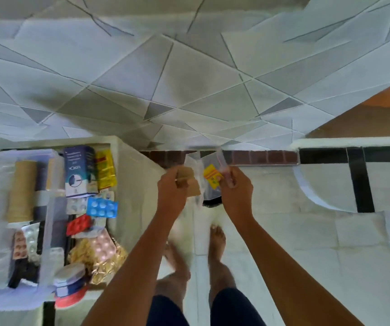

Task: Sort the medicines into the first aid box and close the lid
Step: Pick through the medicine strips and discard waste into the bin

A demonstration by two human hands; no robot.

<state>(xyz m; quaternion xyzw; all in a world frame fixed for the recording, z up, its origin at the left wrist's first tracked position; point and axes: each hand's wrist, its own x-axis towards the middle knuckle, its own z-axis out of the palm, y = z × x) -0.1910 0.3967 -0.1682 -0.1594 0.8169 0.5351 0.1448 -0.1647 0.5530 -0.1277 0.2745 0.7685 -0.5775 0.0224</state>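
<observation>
My left hand [172, 191] grips a brown paper packet [189, 182]. My right hand [236, 191] holds a clear plastic bag [209, 161] with a yellow sachet [211, 178] inside it. Both hands are raised side by side over the floor, right of the ledge. The clear plastic first aid box [50, 222] stands open at the far left, holding beige bandage rolls [22, 194] and blister strips. Beside the box on the ledge lie a blue medicine carton [77, 170], yellow sachets [104, 169], a blue blister pack [102, 208], a red blister pack [78, 224] and a pink one [103, 245].
A gold foil wrapper [104, 267] and round tins [70, 276] lie at the ledge's near end. My bare feet [217, 241] stand on white floor tiles. A patterned wall fills the top; a white curved fixture [330, 184] is at the right.
</observation>
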